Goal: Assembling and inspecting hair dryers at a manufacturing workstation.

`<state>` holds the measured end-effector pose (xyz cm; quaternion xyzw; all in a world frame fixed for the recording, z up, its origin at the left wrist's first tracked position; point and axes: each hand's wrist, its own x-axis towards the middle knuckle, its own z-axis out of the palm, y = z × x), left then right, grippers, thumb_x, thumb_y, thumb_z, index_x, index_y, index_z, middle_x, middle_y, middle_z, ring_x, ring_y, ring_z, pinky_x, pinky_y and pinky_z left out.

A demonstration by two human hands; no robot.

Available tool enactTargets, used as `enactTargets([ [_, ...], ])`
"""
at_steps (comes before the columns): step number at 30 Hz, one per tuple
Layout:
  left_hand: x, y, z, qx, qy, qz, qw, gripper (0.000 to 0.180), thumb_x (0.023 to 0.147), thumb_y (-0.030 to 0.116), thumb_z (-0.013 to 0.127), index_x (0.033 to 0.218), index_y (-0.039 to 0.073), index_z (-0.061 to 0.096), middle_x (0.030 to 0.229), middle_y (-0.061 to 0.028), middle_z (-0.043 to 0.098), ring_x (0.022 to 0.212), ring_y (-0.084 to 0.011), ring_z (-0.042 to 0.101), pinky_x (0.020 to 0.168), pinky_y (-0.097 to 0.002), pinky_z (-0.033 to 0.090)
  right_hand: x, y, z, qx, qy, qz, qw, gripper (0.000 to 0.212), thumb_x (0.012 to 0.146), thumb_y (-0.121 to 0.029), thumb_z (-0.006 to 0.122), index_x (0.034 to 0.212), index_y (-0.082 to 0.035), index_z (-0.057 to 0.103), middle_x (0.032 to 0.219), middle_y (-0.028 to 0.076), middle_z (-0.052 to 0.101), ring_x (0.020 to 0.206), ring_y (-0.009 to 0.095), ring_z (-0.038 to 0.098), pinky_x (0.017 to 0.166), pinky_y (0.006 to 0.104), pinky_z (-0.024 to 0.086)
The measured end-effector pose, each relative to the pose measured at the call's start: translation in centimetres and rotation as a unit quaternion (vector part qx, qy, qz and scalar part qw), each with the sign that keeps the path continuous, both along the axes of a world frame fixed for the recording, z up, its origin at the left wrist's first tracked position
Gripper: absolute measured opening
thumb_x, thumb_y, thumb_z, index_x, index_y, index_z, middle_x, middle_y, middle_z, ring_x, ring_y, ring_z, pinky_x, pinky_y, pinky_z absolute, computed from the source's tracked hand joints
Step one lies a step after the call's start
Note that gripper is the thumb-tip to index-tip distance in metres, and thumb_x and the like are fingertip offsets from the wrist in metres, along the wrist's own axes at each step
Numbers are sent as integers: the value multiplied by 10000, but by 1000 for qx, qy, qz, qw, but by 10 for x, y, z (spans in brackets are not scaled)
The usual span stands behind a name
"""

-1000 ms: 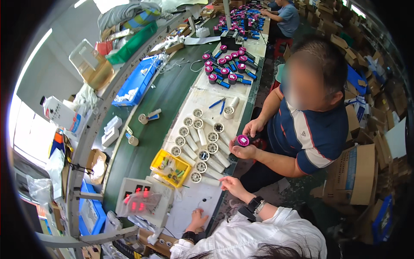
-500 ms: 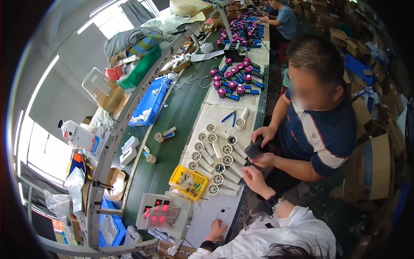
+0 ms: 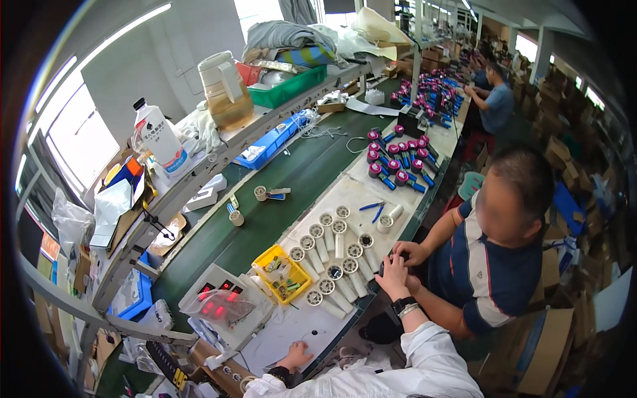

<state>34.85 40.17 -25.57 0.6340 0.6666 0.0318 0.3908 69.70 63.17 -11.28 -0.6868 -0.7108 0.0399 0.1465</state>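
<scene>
My left hand [image 3: 296,356] rests on the white worktop with its fingers loosely apart and nothing in them, near a small black round piece [image 3: 314,333]. My right hand [image 3: 393,275] is at the co-worker's hands, its fingers bent around a black object [image 3: 381,268]. Most of that object is hidden behind the hands. The co-worker's hand [image 3: 411,253] touches it from the far side. Left of there, white housings [image 3: 334,271] with round heads and tube handles lie in rows; a few heads hold dark inserts.
A yellow bin [image 3: 267,257] of small parts stands beside a box with red-lit displays [image 3: 222,292]. Blue pliers [image 3: 377,211] and pink-and-blue assembled devices [image 3: 398,159] lie farther off. A green belt [image 3: 298,192] runs along the left. The co-worker [image 3: 491,259] is close on the right.
My right hand has moved to the co-worker's hands and closed at the black object. My left hand stays on the worktop. The view has turned and tilted up.
</scene>
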Motion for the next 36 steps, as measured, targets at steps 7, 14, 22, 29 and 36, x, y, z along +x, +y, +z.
enactTargets([
  [7, 7, 4, -2, 3, 3, 7, 1000, 489, 680, 354, 667, 1026, 46, 510, 1047, -198, 500, 1023, -359, 442, 883, -409, 374, 6, 14, -7, -57, -26, 42, 997, 438, 641, -303, 697, 984, -73, 548, 1090, 134, 466, 1084, 302, 416, 802, 417, 454],
  [14, 8, 0, -4, 21, 3, -18, 1000, 517, 679, 373, 659, 1049, 44, 511, 1057, -202, 500, 1032, -361, 438, 889, -409, 373, 2, -11, 23, -130, -10, 171, 976, 398, 649, -337, 684, 905, -50, 579, 964, 156, 544, 969, 321, 499, 839, 397, 446],
  [22, 14, 11, 18, -24, -167, -6, 986, 671, 670, 354, 731, 1162, 10, 432, 1074, -182, 480, 986, -294, 482, 865, -368, 406, -30, -119, 113, -22, 147, 212, 966, 379, 681, -396, 683, 890, -91, 600, 875, 90, 582, 879, 263, 548, 764, 337, 449],
  [29, 106, 20, 229, 91, -485, -208, 845, 649, 780, 192, 677, 1299, 36, 321, 1251, -87, 414, 1162, -203, 401, 958, -336, 341, -15, -230, 194, -190, 573, 159, 781, 259, 808, -272, 618, 900, -36, 565, 879, 22, 577, 816, 88, 533, 744, 223, 420],
  [36, 168, -23, 311, -255, -509, -302, 765, 265, 861, 167, 582, 1056, 34, 463, 835, -37, 573, 738, -94, 553, 672, -221, 450, 28, -319, 215, -98, 765, 69, 633, 469, 873, -455, 461, 977, -1, 519, 892, 87, 581, 851, 160, 553, 786, 264, 431],
])
